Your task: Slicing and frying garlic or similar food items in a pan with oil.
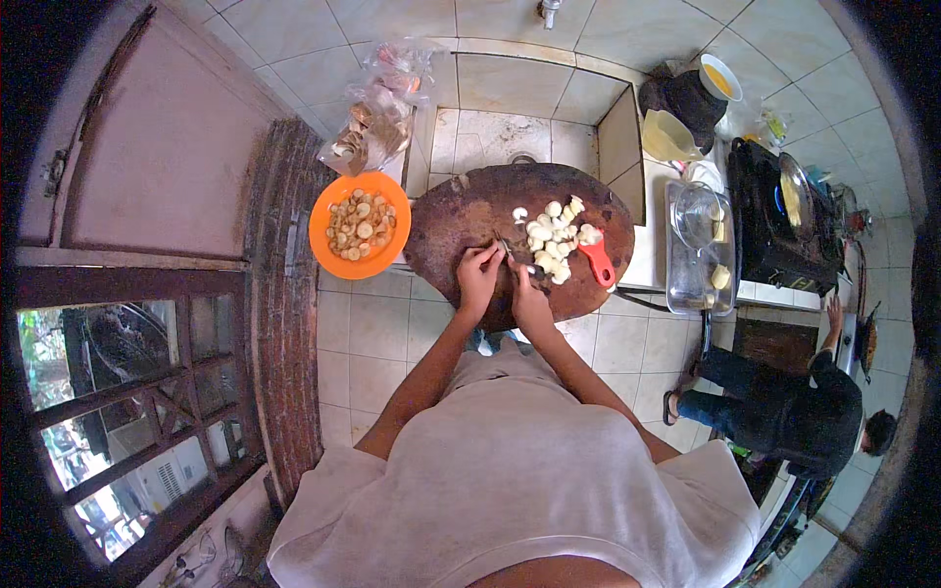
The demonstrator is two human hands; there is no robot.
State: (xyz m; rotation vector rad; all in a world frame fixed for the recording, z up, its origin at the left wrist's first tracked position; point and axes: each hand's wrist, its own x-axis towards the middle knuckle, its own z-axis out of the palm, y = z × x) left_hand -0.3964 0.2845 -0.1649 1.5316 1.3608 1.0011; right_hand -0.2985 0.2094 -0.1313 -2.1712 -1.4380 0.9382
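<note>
Over a round, dark wooden chopping board (463, 209), my left hand (479, 278) pinches a small pale piece (501, 245) at its fingertips. My right hand (531, 298) grips a small knife (537, 272), whose dark handle shows beside the fingers; its blade is near the left fingertips and only partly visible. Just right of the knife lies a pile of small whole white mushrooms or similar rounded pieces (542, 233). At the pile's right edge rests a red-handled kitchen tool (599, 263), its head partly covered. An orange plate (317, 231) at the board's left holds round, pale brown slices (365, 229).
Clear plastic bags (375, 132) of food sit behind the plate. Rightward stand a metal tray (698, 298) with a strainer (697, 213), a pale yellow jug (670, 136), and a gas stove (764, 228) with a blue flame and a pan. Another person (801, 411) stands at far right.
</note>
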